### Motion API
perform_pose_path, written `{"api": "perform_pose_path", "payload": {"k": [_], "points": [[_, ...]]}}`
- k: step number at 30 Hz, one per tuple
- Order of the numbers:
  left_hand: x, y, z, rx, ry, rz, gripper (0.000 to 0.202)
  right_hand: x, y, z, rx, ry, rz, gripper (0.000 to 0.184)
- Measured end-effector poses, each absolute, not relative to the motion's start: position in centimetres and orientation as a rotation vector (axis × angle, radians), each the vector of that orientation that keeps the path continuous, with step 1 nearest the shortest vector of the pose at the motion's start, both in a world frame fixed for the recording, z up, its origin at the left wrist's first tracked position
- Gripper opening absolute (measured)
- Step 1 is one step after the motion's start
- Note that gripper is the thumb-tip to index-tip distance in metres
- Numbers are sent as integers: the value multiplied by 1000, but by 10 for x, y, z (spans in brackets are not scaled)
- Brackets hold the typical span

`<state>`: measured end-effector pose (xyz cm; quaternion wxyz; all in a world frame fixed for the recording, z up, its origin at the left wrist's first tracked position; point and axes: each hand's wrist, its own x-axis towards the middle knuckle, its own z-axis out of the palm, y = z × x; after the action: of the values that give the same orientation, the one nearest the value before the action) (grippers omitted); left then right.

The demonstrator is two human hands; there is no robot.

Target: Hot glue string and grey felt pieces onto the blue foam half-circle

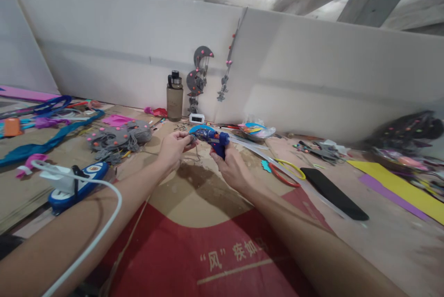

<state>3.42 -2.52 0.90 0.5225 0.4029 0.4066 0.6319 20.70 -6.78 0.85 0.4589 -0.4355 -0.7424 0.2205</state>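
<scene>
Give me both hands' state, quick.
Left hand: closed on a small grey piece.
Right hand: closed around the blue glue gun.

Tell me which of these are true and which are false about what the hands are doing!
1. The right hand holds a blue glue gun. True.
2. The left hand lies flat on the cardboard. False: it pinches a small grey piece at the tip of the glue gun.
3. A bottle stands upright by the wall. True.
4. The scissors are in the left hand. False: they lie on the cardboard, to the right of both hands.
</scene>
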Motion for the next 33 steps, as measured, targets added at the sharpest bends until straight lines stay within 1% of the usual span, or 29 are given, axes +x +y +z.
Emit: {"api": "perform_pose_path", "payload": {"k": [7, 13, 16, 22, 26, 33], "points": [[35, -25, 7, 978, 962, 1498, 9, 206, -64, 4, -1060, -1805, 528, 20], [36, -27, 9, 968, 966, 1502, 10, 206, -67, 7, -1080, -1818, 520, 16], [35, -26, 8, 969, 959, 1518, 10, 207, -66, 6, -1093, -1842, 512, 19], [31, -20, 3, 1000, 931, 1530, 12, 206, -63, 5, -1175, -1934, 387, 25], [31, -19, 3, 988, 918, 1544, 11, 207, -64, 5, -1183, -1938, 382, 29], [30, -21, 7, 971, 890, 1565, 12, 209, -62, 3, -1210, -1943, 384, 30]]}}
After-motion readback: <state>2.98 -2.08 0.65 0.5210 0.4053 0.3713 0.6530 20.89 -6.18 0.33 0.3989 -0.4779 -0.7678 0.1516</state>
